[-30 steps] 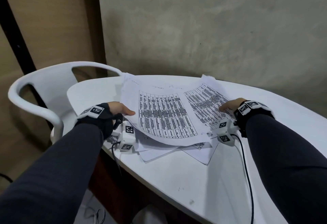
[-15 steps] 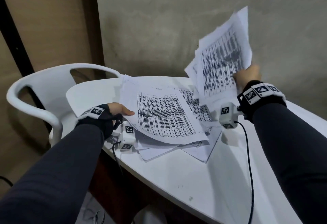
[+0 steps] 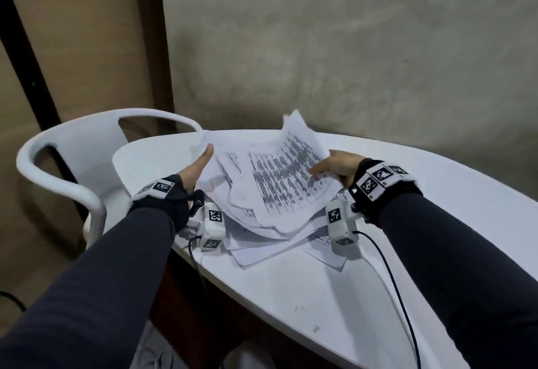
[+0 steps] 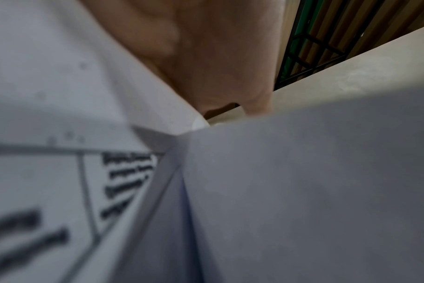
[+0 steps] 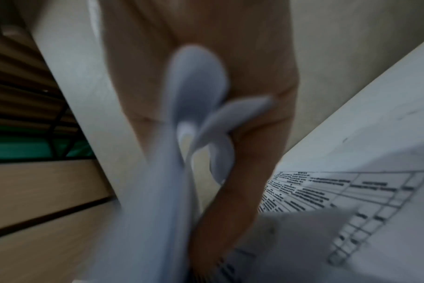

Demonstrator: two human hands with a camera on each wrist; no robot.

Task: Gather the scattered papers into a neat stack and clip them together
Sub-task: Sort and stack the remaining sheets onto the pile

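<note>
Papers on white table beside grey wall, both hands' fingers gripping sheets.

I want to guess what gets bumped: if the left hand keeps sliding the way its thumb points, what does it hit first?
Probably nothing solid: the left hand already touches the papers; beyond lies bare table, then the wall. Depth is unclear.

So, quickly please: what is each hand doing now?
Left hand: holding the papers at their left edge.
Right hand: holding printed sheets.
</note>
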